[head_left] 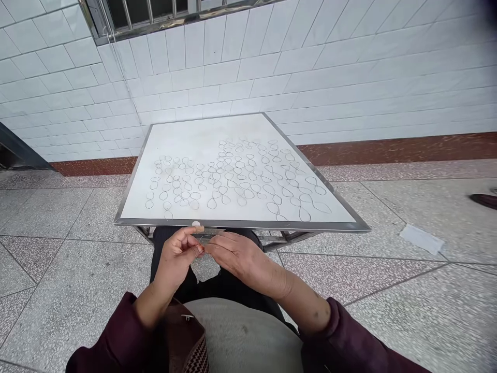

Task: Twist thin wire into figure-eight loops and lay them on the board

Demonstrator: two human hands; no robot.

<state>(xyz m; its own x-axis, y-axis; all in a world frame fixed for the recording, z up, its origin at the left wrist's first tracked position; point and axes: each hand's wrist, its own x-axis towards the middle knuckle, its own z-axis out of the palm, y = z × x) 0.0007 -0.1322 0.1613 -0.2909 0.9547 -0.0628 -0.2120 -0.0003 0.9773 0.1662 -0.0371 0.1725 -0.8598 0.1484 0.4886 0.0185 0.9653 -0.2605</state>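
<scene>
My two hands meet just in front of the table's near edge, above my lap. Between the fingertips runs a thin wire loop [203,238], small and hard to make out. My left hand [176,256] pinches it with thumb and index finger, and a tan wrap covers one fingertip. My right hand [236,256] is turned back-up, its fingers pressed together at the same loop; its fingertips are partly hidden. Beyond them, many thin wire figure-eight loops [274,198] lie spread over the white tabletop [186,137].
The table has a metal rim [240,225]. Behind it stands a white tiled wall [240,77] with a barred window [151,13]. A white paper [422,239] lies on the floor at the right, and part of a dark shoe [483,200] shows at the far right.
</scene>
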